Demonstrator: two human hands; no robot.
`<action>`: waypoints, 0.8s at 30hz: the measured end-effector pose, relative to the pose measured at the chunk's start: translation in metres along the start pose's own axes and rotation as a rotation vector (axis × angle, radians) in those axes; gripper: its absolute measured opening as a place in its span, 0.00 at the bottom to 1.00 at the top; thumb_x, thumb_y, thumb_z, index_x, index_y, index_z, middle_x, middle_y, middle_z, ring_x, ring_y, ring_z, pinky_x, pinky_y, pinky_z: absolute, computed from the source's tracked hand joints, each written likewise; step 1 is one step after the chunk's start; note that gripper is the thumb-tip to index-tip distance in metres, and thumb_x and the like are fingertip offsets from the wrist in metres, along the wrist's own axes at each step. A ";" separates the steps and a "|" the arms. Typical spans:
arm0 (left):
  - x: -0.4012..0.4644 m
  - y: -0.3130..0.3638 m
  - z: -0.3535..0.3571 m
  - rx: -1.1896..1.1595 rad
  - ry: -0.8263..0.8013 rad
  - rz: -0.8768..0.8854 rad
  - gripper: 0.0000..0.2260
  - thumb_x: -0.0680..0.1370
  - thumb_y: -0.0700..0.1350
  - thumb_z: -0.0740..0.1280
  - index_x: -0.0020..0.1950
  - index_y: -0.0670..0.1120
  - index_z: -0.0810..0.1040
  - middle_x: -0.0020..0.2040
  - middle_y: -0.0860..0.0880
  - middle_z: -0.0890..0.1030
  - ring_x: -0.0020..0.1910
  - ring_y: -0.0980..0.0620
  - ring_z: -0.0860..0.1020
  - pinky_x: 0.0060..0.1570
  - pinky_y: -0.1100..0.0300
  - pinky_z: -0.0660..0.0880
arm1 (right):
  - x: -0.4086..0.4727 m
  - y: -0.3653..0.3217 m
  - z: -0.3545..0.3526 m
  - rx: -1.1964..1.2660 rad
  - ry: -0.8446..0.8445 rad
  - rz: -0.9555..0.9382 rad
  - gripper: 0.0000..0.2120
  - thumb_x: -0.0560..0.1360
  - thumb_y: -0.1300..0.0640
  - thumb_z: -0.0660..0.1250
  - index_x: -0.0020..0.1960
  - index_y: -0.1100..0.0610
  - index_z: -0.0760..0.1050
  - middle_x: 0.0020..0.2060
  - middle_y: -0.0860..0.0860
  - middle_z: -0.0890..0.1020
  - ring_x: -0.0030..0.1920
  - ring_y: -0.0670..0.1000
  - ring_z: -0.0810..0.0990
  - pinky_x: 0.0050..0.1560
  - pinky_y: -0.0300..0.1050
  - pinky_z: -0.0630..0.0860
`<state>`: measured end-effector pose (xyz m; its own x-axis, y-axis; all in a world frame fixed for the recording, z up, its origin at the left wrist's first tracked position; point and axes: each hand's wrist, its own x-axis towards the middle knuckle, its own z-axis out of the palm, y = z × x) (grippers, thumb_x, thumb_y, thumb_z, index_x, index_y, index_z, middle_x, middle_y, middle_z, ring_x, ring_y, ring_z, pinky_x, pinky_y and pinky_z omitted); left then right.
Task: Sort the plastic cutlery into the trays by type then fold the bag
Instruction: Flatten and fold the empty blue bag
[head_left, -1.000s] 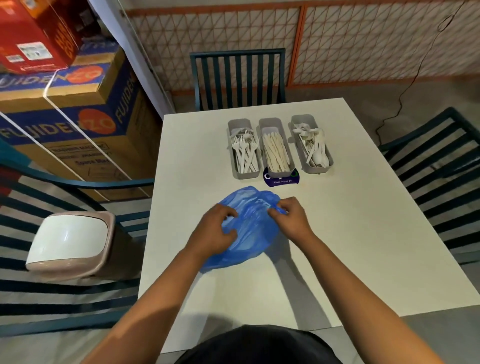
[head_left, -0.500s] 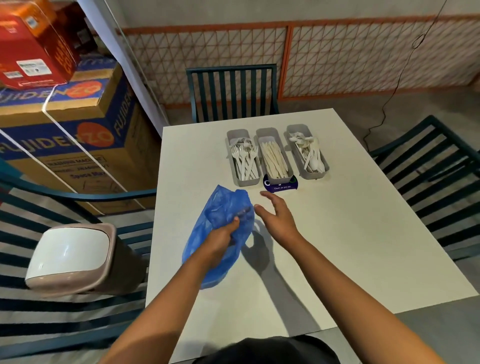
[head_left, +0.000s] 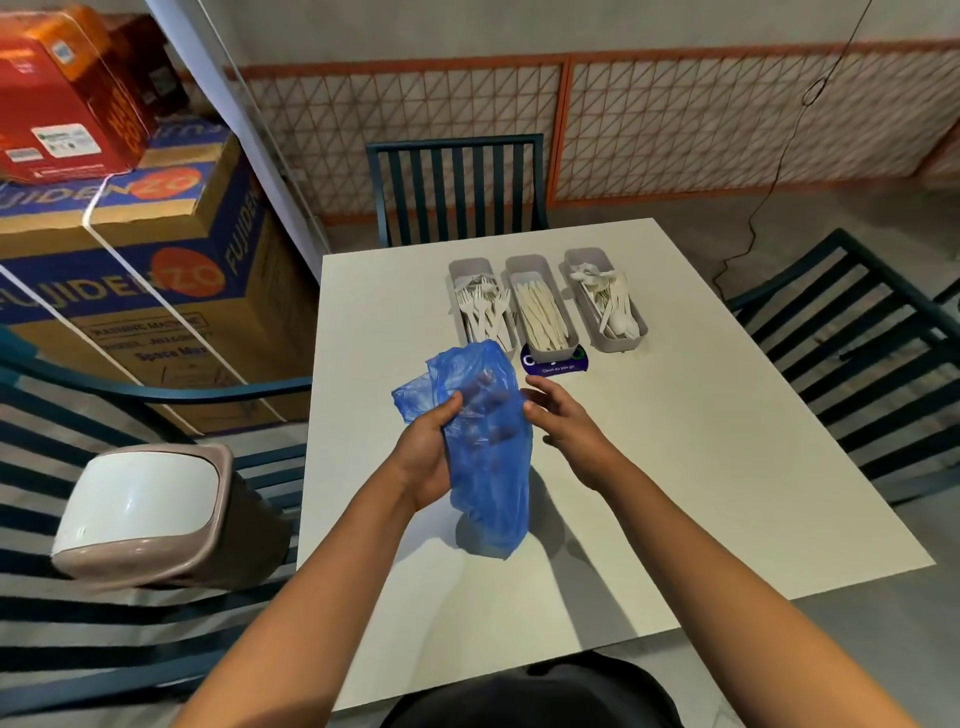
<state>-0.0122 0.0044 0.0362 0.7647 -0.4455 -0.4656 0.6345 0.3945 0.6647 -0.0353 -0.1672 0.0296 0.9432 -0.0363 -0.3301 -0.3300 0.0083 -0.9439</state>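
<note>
A crumpled blue plastic bag (head_left: 485, 467) hangs above the white table (head_left: 701, 467), lifted off its surface. My left hand (head_left: 428, 457) grips the bag from the left, thumb on top and fingers behind the plastic. My right hand (head_left: 563, 418) is beside the bag on the right, fingers straight, its fingertips at the bag's edge. Three grey trays stand side by side at the back: the left tray (head_left: 457, 270) holds forks, the middle tray (head_left: 519, 265) holds knives, the right tray (head_left: 639, 325) holds spoons.
A dark blue round sticker (head_left: 553, 366) lies under the middle tray's near end. Teal slatted chairs stand behind (head_left: 457, 182), right (head_left: 857, 338) and left. A bin with a white lid (head_left: 140, 509) sits on the left chair. Stacked cardboard boxes (head_left: 130, 270) fill the left.
The bag has been lifted off the table by my left hand and now hangs lengthwise. My right hand let go of it and has come back to its right edge.
</note>
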 end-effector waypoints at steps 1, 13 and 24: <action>-0.001 -0.001 0.002 0.016 0.007 -0.014 0.14 0.81 0.48 0.56 0.63 0.47 0.75 0.59 0.42 0.80 0.61 0.35 0.75 0.64 0.38 0.68 | 0.002 0.001 -0.001 0.036 0.001 -0.007 0.21 0.78 0.58 0.62 0.70 0.55 0.64 0.61 0.50 0.73 0.59 0.47 0.73 0.46 0.29 0.70; -0.008 0.004 0.011 0.009 0.155 0.168 0.16 0.82 0.51 0.52 0.56 0.48 0.78 0.49 0.47 0.81 0.44 0.47 0.81 0.44 0.52 0.79 | 0.011 -0.018 -0.025 0.166 0.189 -0.065 0.11 0.79 0.63 0.60 0.39 0.55 0.71 0.37 0.50 0.76 0.36 0.48 0.73 0.38 0.40 0.71; -0.008 0.016 0.025 0.420 0.926 0.468 0.18 0.78 0.42 0.64 0.68 0.46 0.67 0.66 0.43 0.68 0.57 0.46 0.71 0.54 0.57 0.69 | 0.009 -0.031 -0.040 -0.191 0.310 -0.453 0.11 0.76 0.67 0.62 0.40 0.54 0.69 0.35 0.45 0.73 0.36 0.41 0.71 0.39 0.29 0.67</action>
<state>-0.0106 -0.0059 0.0650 0.8176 0.5150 -0.2576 0.3082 -0.0136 0.9512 -0.0179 -0.2076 0.0560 0.9464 -0.2856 0.1506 0.0763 -0.2555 -0.9638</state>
